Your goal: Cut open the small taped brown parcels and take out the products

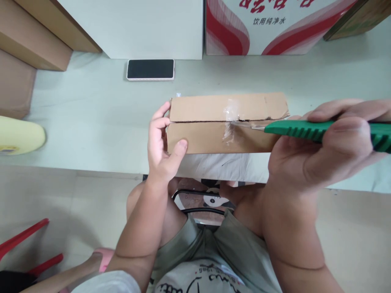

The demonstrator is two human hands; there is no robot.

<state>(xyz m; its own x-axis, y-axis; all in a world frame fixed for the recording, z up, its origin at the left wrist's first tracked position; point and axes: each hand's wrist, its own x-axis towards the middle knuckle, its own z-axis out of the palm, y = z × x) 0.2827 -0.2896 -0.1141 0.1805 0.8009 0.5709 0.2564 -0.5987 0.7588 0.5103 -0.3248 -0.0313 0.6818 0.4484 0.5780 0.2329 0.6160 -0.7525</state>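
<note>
A small brown cardboard box (201, 136) is held at the table's front edge, its seam running left to right. Clear tape (231, 110) crosses the seam near the middle. My left hand (163, 146) grips the box's left end, thumb on the front and fingers behind. In my right hand (330, 146) is a green utility knife (301, 128), its handle wrapped by the fingers. The knife's blade points left, and its tip meets the tape at the seam. The heel of my right hand lies close to the box's right end; I cannot tell whether it touches.
A phone (150, 69) lies on the pale table (91, 110), before a white box (146, 24). A red-and-white carton (262, 32) stands at the back. Brown boxes (33, 36) and a yellow-green object (21, 134) are at left. Another person's pink shoe (105, 257) shows below.
</note>
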